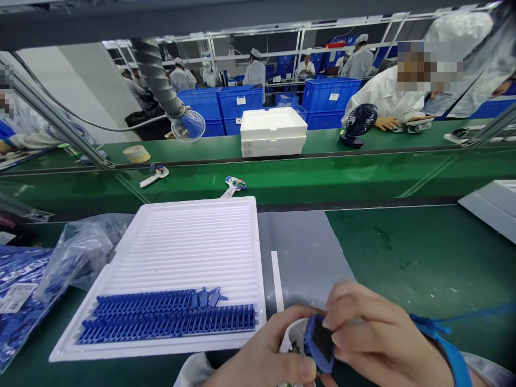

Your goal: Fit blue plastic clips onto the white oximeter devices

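At the lower middle, my left hand [268,349] is wrapped round a white plastic housing [292,336] with small green electronic parts showing inside. A blue frame with a dark, screen-like face [321,344] sits against the housing, tilted, with my left thumb at its lower edge. My right hand [374,330] has its fingertips pressed together at the frame's upper right edge; its thumb is partly hidden. Left of my hands, a white ribbed tray [193,242] carries two rows of small blue plastic pieces [169,325]. A few of them lean loosely at the upper row's right end.
Clear bags with blue parts [24,290] lie at the left. On the green conveyor belt [322,177] are two white-handled pieces with circuitry [234,185]. Beyond stand a white foam box [274,131], a small fan [358,124] and a ducted nozzle [187,124]. Co-workers sit across.
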A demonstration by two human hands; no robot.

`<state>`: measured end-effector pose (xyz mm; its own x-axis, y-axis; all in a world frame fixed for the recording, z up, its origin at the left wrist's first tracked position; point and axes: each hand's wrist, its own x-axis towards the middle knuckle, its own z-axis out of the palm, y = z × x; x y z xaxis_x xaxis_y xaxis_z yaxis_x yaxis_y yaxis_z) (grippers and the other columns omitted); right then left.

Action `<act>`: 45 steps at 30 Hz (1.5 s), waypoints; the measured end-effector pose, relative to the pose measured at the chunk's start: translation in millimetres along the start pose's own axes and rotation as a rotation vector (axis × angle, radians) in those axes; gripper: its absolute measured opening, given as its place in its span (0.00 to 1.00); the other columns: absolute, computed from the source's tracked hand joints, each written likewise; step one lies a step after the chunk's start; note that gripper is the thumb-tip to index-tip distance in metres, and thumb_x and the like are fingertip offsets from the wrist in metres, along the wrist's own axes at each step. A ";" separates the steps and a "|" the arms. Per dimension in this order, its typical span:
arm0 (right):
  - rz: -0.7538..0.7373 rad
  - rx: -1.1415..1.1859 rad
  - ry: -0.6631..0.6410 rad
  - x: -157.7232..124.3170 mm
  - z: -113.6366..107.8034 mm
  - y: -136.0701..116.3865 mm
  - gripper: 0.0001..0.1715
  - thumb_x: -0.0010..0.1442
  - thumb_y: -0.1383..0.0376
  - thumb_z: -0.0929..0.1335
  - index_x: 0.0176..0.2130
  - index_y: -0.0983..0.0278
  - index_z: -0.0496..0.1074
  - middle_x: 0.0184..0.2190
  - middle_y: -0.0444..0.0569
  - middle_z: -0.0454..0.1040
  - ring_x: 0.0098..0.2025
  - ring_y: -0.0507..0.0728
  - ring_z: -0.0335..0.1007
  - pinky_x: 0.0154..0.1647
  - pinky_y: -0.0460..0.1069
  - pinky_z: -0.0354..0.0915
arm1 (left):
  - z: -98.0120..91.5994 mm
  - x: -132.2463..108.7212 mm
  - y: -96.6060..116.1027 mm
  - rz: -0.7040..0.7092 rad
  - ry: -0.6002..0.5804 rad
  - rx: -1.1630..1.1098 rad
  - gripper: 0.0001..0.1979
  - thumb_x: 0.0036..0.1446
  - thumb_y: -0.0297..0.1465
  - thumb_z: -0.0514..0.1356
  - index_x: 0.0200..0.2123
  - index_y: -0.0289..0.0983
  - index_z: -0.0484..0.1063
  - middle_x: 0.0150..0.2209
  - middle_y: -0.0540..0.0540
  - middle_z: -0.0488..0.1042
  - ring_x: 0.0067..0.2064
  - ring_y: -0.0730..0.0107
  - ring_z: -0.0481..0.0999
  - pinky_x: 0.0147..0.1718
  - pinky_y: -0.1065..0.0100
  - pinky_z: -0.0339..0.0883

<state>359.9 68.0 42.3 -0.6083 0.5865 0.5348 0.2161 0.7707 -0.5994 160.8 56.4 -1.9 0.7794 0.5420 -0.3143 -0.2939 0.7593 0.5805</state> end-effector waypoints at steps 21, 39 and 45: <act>0.165 0.164 -0.189 16.6 -5.5 -2.9 0.07 0.67 0.67 0.56 0.35 0.59 0.57 0.25 0.43 0.62 0.27 0.52 0.56 0.30 0.48 0.60 | 2.6 -3.3 3.4 -0.051 -0.023 0.087 0.34 0.38 0.42 0.71 0.49 0.38 0.68 0.32 0.49 0.75 0.31 0.78 0.73 0.32 0.75 0.63; 0.871 0.989 0.122 -12.4 29.4 11.3 0.20 0.59 0.55 0.68 0.47 0.63 0.66 0.28 0.42 0.64 0.28 0.46 0.62 0.29 0.41 0.63 | -21.1 10.3 -27.2 0.680 0.346 1.160 0.39 0.48 0.51 0.60 0.60 0.55 0.46 0.65 0.43 0.34 0.59 0.49 0.60 0.55 0.54 0.58; 0.928 1.036 0.141 -9.4 37.8 6.2 0.20 0.57 0.52 0.69 0.38 0.65 0.63 0.27 0.41 0.62 0.26 0.45 0.59 0.27 0.40 0.60 | -23.8 12.3 -33.6 0.805 0.495 1.242 0.42 0.45 0.54 0.58 0.60 0.55 0.43 0.64 0.44 0.30 0.63 0.45 0.48 0.52 0.57 0.63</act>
<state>338.0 57.8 11.0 -0.4620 0.8424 -0.2772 -0.2005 -0.4037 -0.8927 167.1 46.2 -43.2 0.3210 0.8946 0.3109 0.2903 -0.4054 0.8668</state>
